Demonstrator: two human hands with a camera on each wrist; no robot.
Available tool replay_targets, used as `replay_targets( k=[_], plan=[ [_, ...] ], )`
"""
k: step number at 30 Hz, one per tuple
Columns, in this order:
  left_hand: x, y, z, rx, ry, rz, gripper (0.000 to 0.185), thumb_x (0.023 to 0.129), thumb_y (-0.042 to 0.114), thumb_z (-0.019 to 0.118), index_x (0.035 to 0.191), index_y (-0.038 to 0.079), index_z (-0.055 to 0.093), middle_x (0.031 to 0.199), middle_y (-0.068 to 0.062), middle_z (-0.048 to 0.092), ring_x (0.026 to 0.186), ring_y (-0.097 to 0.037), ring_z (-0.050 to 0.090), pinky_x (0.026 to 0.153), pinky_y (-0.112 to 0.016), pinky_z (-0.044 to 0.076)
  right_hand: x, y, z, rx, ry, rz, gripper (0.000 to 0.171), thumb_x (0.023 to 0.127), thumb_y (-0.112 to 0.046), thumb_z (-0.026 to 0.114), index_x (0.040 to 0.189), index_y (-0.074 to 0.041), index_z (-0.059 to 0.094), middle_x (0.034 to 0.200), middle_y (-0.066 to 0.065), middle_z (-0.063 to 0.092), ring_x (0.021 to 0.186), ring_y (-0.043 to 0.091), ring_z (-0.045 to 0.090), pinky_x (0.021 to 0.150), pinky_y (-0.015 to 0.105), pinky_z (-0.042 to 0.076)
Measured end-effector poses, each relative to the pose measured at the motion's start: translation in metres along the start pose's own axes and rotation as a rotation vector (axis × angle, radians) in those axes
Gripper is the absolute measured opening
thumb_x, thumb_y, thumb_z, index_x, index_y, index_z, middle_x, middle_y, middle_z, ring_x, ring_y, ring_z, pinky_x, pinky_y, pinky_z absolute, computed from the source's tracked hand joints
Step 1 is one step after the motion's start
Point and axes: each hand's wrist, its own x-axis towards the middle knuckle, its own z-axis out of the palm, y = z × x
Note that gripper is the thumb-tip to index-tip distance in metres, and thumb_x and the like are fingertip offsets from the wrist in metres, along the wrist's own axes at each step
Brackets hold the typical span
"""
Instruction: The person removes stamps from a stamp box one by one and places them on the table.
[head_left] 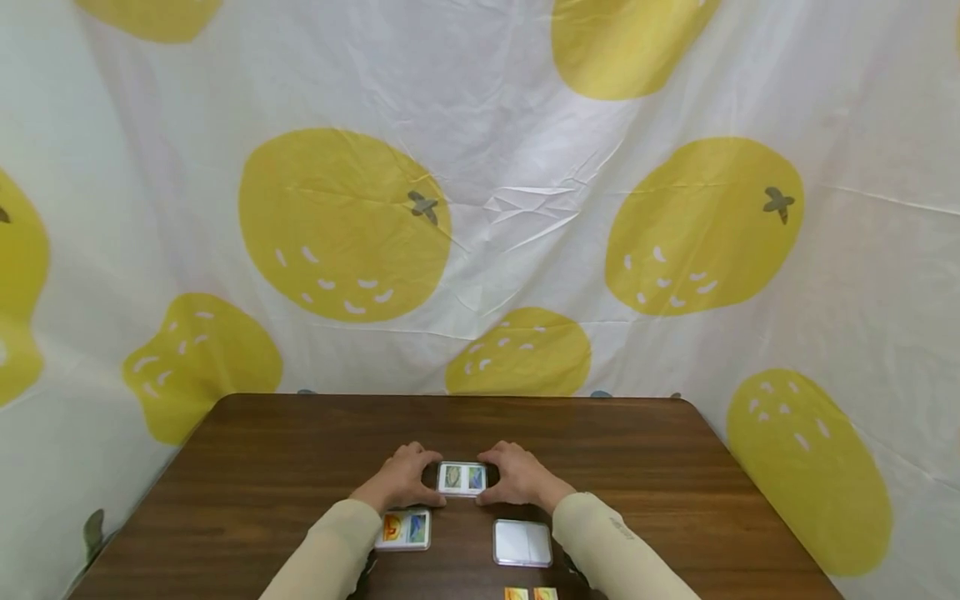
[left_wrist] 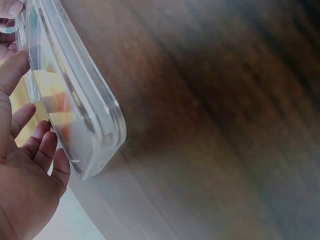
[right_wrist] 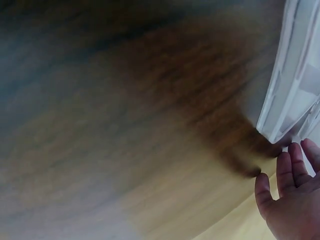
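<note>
Two hands, my left hand and right hand, have their fingers curled onto the ends of a clear plastic card case mid-bench; uneven squeezing could, I judge, pop it open, spilling cards toward the lidded case nearby.

Lemon-print backdrop cloth behind brown wooden table.

Clear plastic card case with two picture cards inside, flat on the wooden table, near its middle.
</note>
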Motion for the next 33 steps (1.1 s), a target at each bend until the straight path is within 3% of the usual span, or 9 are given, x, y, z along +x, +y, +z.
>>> replay_targets(
  k=[10,20,33],
  plan=[
    [0.002,-0.004,0.007,0.020,-0.016,-0.017,0.060,0.078,0.039,0.084,0.125,0.008,0.064,0.114,-0.010,0.050,0.110,-0.033,0.046,0.095,-0.056,0.037,-0.001,-0.004,0.002,-0.038,-0.044,0.000,0.061,0.078,-0.042,0.082,0.127,-0.008,0.066,0.118,0.009,0.059,0.113,0.031,0.054,0.095,0.051,0.043],
    [0.001,0.001,0.005,-0.021,-0.044,-0.027,0.057,0.081,0.030,0.082,0.128,0.006,0.062,0.114,-0.009,0.049,0.108,-0.031,0.044,0.094,-0.055,0.035,-0.001,-0.008,-0.002,-0.034,-0.070,0.009,0.055,0.082,-0.042,0.079,0.125,-0.010,0.066,0.119,0.008,0.058,0.114,0.030,0.053,0.095,0.052,0.042],
    [0.001,0.000,0.004,-0.015,-0.024,-0.009,0.052,0.081,0.028,0.082,0.124,0.006,0.063,0.114,-0.009,0.049,0.109,-0.033,0.044,0.094,-0.056,0.035,0.000,-0.011,-0.005,-0.059,-0.074,-0.004,0.059,0.080,-0.044,0.080,0.126,-0.009,0.066,0.118,0.008,0.058,0.112,0.029,0.053,0.094,0.050,0.044]
  ],
)
